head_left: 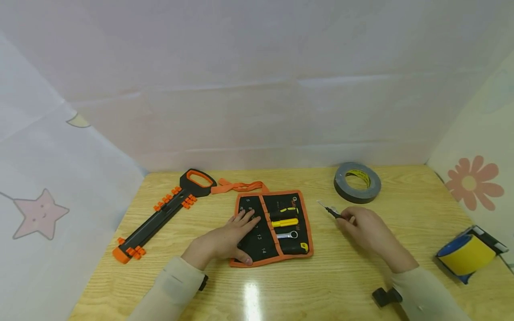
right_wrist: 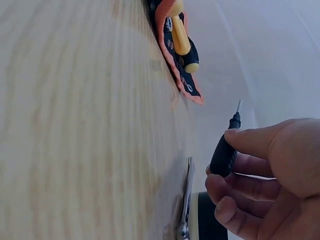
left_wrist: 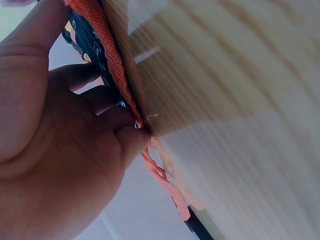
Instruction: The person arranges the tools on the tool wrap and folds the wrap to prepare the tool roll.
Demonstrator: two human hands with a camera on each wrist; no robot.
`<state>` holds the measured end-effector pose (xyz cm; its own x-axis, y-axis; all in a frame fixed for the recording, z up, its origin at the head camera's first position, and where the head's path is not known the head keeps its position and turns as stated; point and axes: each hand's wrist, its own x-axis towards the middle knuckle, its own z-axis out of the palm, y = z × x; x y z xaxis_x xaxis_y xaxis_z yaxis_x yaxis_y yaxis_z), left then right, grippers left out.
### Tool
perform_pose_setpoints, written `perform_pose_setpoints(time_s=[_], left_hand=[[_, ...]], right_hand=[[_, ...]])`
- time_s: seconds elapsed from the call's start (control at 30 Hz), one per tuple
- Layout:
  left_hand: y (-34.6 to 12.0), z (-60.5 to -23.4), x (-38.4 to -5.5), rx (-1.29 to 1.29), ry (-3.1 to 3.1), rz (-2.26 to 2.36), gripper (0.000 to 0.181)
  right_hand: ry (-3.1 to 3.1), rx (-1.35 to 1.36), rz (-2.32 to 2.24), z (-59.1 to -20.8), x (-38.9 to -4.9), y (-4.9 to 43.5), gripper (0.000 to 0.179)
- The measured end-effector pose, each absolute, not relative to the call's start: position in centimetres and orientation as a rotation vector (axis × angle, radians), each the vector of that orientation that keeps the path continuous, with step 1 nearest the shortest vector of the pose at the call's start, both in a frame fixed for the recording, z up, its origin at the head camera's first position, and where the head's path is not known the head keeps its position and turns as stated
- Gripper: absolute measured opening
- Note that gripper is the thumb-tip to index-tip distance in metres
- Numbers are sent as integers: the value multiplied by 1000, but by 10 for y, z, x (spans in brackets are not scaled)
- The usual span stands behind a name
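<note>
A black tool roll with orange edging and printed numbers lies spread on the table. My left hand rests on its left part, fingers spread; in the left wrist view the thumb and fingers lie against the roll. Its pockets hold a yellow handle, a ring-ended spanner, a black-and-yellow handle and other tools. To the right of the roll, my right hand pinches a small screwdriver by its black handle, the thin metal tip pointing away from the palm. A shiny metal tool lies beneath that hand.
Grey tape lies at the back right. A black rack with orange clips stretches along the left, near the roll's orange tie. A yellow-and-blue roll sits at the right edge. Fabric walls border the table.
</note>
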<state>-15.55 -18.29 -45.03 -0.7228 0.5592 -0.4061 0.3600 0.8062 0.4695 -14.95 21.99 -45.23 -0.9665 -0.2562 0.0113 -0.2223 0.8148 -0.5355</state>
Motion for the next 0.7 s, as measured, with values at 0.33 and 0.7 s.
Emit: perform_pose_setpoints(time_s=[0.33, 0.7], left_hand=[[-183, -451, -155, 667, 2447, 488, 117], [-183, -452, -156, 667, 2439, 491, 118]], right_hand=[[3007, -466, -852, -452, -159, 207, 17], [3046, -569, -848, -457, -173, 194, 12]])
